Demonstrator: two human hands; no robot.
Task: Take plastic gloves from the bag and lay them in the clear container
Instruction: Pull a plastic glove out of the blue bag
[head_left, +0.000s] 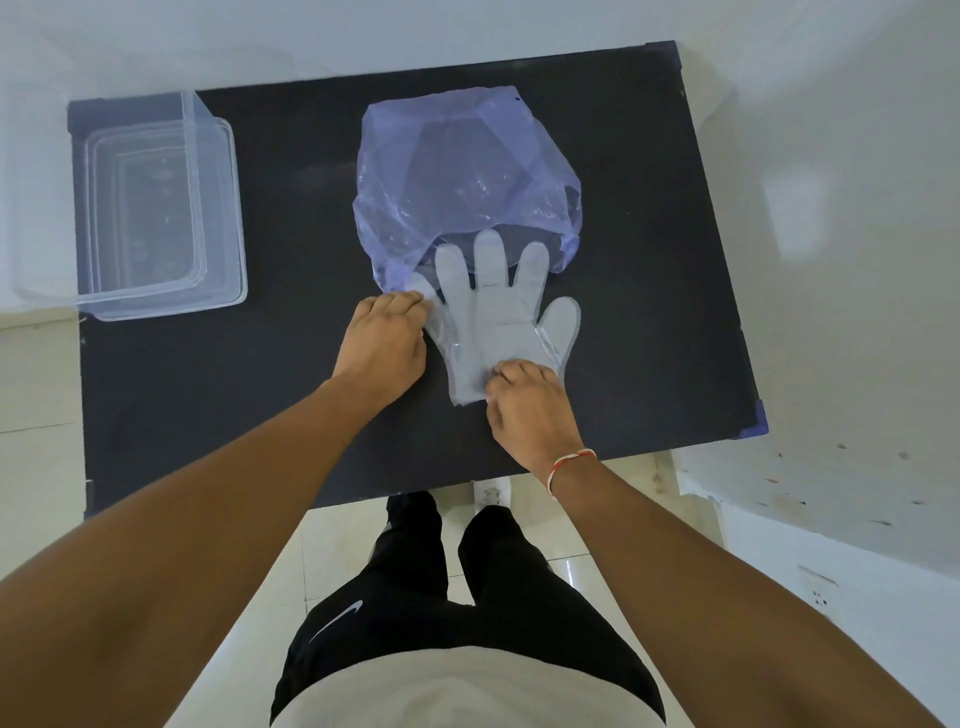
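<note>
Matte black table (208, 395), flat rectangular top. Thin translucent purple-blue bag (462, 182) sits mid-table toward the far edge, crinkled film, puffed into faceted folds, mouth facing the person. Plastic gloves (506, 317), a flat cloudy-clear film stack cut in a hand outline, lie on the table just in front of the bag mouth; fingertips point away from the person and tuck slightly under the bag's rim, thumb out to the right, cuff nearest the person. Clear container (156, 208) is well apart at the far left corner: rigid see-through plastic, rectangular with rounded corners, open top, stepped rim, nothing visible inside. Both forearms bare, extended forward and down over the near table edge, converging on the gloves. Left hand (384, 338): palm down, fingers curled, fingertips pinched on film at the gloves' left edge where it meets the bag's lower-left corner; can't tell whether the pinch catches glove, bag or both. Right hand (524, 405): palm down, knuckles up, fingers bent tight, tips pressing or pinching the cuff end of the gloves; exact grip hidden under the fingers. Red-and-white thread band (569, 464) on the right wrist.
</note>
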